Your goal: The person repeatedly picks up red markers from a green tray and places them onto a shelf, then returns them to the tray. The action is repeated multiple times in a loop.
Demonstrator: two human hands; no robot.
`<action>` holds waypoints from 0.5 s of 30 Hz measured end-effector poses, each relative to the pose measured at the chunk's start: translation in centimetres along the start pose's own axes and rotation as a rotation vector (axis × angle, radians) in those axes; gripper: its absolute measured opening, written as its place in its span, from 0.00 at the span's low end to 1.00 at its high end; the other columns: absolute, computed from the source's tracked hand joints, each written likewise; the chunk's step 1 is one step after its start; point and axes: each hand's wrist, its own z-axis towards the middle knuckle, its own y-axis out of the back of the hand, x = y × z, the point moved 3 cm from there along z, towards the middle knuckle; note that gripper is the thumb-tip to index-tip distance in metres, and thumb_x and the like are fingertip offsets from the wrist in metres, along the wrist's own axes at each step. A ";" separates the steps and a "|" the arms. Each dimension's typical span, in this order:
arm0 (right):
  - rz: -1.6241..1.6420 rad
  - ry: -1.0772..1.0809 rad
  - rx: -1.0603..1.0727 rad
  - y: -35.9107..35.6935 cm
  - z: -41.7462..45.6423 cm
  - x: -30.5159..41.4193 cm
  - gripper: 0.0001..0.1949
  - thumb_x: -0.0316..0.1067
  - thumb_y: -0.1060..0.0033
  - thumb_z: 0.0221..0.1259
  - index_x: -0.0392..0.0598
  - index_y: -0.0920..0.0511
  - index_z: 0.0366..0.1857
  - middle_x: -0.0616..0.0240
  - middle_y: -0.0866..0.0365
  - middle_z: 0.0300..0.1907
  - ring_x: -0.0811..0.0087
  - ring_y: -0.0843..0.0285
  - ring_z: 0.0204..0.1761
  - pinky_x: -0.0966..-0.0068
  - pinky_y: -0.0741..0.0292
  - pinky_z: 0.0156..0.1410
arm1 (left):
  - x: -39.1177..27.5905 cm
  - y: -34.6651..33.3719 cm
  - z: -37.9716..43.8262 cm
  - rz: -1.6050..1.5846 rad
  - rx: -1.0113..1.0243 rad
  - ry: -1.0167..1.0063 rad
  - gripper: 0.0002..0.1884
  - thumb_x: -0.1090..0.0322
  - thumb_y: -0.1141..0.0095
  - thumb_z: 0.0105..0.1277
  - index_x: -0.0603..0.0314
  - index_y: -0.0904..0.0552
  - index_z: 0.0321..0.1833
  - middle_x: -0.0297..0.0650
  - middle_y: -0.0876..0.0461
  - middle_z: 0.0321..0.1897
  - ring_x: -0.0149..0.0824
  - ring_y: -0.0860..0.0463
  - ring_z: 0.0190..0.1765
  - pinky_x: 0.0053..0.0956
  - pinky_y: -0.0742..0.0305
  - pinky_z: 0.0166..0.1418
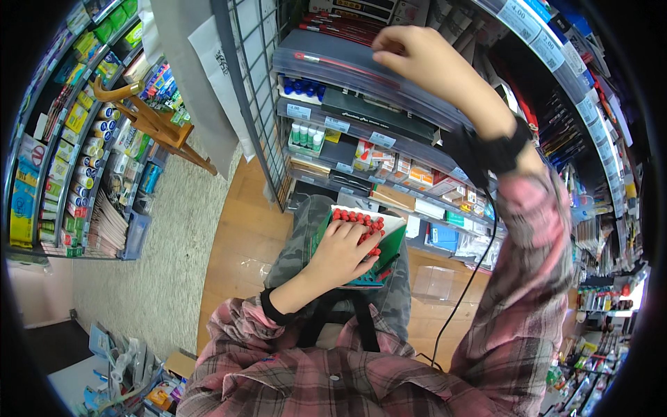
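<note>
My left hand (338,255) lies over a bunch of red-capped pens (371,223), its fingers curled down around them. They stand in a green cardboard box (392,242) on my lap, and a dark pen with a red end leans at its right side. My right hand (411,49) is raised in front of the upper shelf, fingers bent, thumb a little apart, nothing visible in it. Behind it, red pens (338,27) lie on the shelf. One red pen (344,66) lies along the clear shelf lip (292,62), to the left of that hand.
A wire grid panel (255,104) borders the shelves on the left. Lower shelves hold blue-capped bottles (302,87), green-labelled bottles (307,136) and small boxes (421,174). A wooden easel-like stand (156,127) is at left. A black cable (469,292) hangs from my right wrist.
</note>
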 end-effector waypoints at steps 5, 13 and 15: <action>-0.361 -0.139 0.171 -4.7 6.8 -3.1 0.10 0.31 0.37 0.58 0.40 0.16 0.42 0.50 0.15 0.39 0.51 0.16 0.45 0.63 0.21 0.52 | 0.3 1.0 -0.1 -0.033 0.007 0.000 0.24 0.53 0.38 0.61 0.54 0.20 0.58 0.41 0.24 0.46 0.43 0.25 0.51 0.42 0.34 0.61; -0.383 -0.067 0.147 -6.8 8.6 -4.1 0.08 0.28 0.35 0.53 0.39 0.19 0.37 0.47 0.17 0.38 0.49 0.18 0.46 0.59 0.22 0.51 | 1.3 1.8 -0.9 -0.091 -0.074 0.035 0.25 0.57 0.37 0.59 0.61 0.21 0.57 0.44 0.24 0.43 0.45 0.25 0.49 0.43 0.33 0.60; -0.411 -0.022 0.104 -6.9 8.6 -4.4 0.10 0.29 0.35 0.53 0.39 0.20 0.39 0.47 0.17 0.39 0.48 0.18 0.46 0.59 0.22 0.51 | 1.3 1.8 -0.9 -0.095 -0.072 0.037 0.24 0.57 0.37 0.60 0.61 0.21 0.57 0.44 0.24 0.43 0.45 0.24 0.49 0.43 0.33 0.59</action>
